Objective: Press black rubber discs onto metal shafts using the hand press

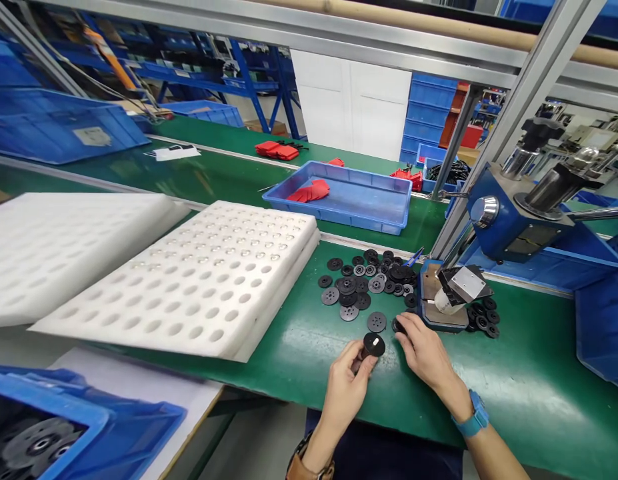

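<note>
My left hand [349, 380] is closed round a black round part [373, 345] with a small pale piece at its middle, held above the green bench. Just right of it, my right hand [426, 350] pinches a dark disc [397, 326] at its fingertips; the fingers partly cover it. One grey disc with holes [377, 322] lies on the bench between the hands. Behind them is a loose spread of black and grey discs [347, 287]. A blue hand press [511, 213] stands to the right, with a black and white piece [467, 283] over its base.
White foam trays [213, 267] with rows of holes lie at left, some holes holding small shiny parts. Beyond the discs is a blue tray [359, 193] with a red item. Blue bins [603, 313] stand at right. A metal post [519, 107] rises beside the press.
</note>
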`<state>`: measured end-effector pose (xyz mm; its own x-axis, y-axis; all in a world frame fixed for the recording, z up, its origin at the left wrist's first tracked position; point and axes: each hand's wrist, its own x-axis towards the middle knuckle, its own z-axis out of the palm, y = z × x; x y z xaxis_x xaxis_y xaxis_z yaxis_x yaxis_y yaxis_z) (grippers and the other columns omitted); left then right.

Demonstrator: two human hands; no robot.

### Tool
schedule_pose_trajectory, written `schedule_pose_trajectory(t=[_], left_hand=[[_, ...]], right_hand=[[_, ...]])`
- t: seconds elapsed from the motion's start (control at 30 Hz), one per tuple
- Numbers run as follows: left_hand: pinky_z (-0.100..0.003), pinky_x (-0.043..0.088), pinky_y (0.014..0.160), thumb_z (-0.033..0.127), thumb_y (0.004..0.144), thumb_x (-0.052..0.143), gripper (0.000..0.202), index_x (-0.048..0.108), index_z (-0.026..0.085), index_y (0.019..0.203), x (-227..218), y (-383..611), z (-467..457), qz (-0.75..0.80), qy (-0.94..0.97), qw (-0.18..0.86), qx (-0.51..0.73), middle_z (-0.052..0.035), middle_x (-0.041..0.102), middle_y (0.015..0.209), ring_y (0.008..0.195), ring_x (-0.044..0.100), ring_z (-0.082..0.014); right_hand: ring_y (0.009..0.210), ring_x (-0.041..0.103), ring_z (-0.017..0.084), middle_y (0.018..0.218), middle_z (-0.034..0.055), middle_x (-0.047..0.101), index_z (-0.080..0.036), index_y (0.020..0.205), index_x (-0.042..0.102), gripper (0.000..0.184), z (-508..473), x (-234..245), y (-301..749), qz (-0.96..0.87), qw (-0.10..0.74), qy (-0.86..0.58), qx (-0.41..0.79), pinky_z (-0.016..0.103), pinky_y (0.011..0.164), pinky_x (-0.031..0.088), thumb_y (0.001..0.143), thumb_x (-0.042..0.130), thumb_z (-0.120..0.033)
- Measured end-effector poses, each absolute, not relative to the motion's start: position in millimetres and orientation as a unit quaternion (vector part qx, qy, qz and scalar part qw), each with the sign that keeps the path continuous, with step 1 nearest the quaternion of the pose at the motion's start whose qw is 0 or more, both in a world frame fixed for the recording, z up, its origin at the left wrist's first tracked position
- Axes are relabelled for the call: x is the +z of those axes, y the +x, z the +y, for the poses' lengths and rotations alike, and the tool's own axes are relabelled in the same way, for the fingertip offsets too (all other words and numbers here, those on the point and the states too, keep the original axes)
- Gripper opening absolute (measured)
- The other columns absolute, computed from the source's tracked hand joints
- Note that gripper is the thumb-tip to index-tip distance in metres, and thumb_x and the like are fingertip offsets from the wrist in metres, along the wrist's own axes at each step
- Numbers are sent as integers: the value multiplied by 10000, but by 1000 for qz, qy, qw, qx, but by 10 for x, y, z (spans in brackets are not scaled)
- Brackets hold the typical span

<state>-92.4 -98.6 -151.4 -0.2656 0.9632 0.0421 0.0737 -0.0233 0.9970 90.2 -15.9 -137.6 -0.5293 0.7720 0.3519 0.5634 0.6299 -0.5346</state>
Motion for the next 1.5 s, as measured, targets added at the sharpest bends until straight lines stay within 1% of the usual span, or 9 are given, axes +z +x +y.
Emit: schedule_pose_trajectory(t=[0.13, 0.33, 0.47, 0.57, 0.87, 1.07, 1.23, 1.37, 1.5], left_hand=[[-278, 560, 689, 364, 877, 682, 228, 697, 167, 990, -1514, -884, -964, 533, 421, 444, 584, -46, 647, 901, 773, 633, -186], [-315, 576, 825, 319, 864, 710, 198, 731, 178, 1001, -1528, -836, -959, 529, 437, 440, 580, -73, 698, 990, 941, 674, -226], [-336, 593, 847, 340, 865, 722, 222, 747, 183, 1020, -1500, -785, -946, 518, 453, 442, 575, -89, 715, 1032, 982, 689, -245], [-352, 597, 871, 356, 878, 717, 239, 752, 188, 1045, -1488, -746, -953, 515, 459, 448, 569, -99, 716, 1068, 1016, 691, -256], [-338, 593, 868, 347, 877, 707, 236, 746, 185, 1044, -1506, -631, -970, 515, 468, 469, 544, -99, 708, 1076, 1020, 688, -253], [-343, 602, 860, 301, 856, 699, 215, 728, 184, 1035, -1486, -512, -983, 501, 472, 480, 544, -94, 712, 1063, 996, 703, -247], [-308, 588, 810, 177, 798, 653, 181, 692, 183, 974, -1491, -432, -1024, 492, 475, 473, 555, -58, 711, 994, 890, 693, -203], [-286, 576, 751, 208, 807, 673, 72, 647, 186, 870, -1464, -392, -1052, 477, 472, 471, 572, -41, 697, 949, 830, 676, -186], [-276, 565, 727, 217, 811, 688, 71, 627, 189, 835, -1459, -383, -1077, 477, 472, 460, 581, -42, 695, 937, 819, 680, -186]], right_hand=[[1031, 705, 261, 1283, 142, 638, -198, 1268, 639, 309, -158, -1438, 840, -868, 239, -401, 167, 392, 840, 617, 1011, 475, -146], [960, 684, 227, 1100, 67, 617, -227, 1299, 571, 369, -309, -1414, 935, -857, 224, -431, 175, 331, 788, 585, 944, 632, -146], [845, 674, 202, 1000, 29, 592, -228, 1132, 613, 252, -403, -1399, 1026, -838, 227, -462, 182, 293, 706, 547, 902, 692, -159], [815, 658, 199, 984, 20, 581, -220, 1026, 583, 200, -462, -1360, 1082, -815, 244, -490, 190, 301, 697, 534, 884, 722, -196], [817, 606, 191, 1019, 48, 597, -225, 1167, 548, 247, -663, -1028, 1168, -775, 311, -504, 219, 312, 743, 539, 941, 649, -221], [763, 568, 183, 958, 41, 593, -235, 1133, 567, 193, -814, -837, 1120, -758, 369, -486, 230, 299, 689, 510, 962, 644, -282], [730, 578, 177, 886, 14, 594, -236, 1047, 560, 169, -934, -853, 1025, -753, 357, -496, 244, 286, 652, 488, 931, 675, -282], [766, 620, 187, 888, 7, 612, -235, 999, 531, 203, -983, -916, 972, -750, 346, -509, 244, 292, 662, 482, 892, 703, -246], [783, 641, 196, 888, 7, 618, -237, 995, 524, 217, -1011, -923, 981, -750, 333, -516, 245, 304, 672, 482, 887, 712, -237]])
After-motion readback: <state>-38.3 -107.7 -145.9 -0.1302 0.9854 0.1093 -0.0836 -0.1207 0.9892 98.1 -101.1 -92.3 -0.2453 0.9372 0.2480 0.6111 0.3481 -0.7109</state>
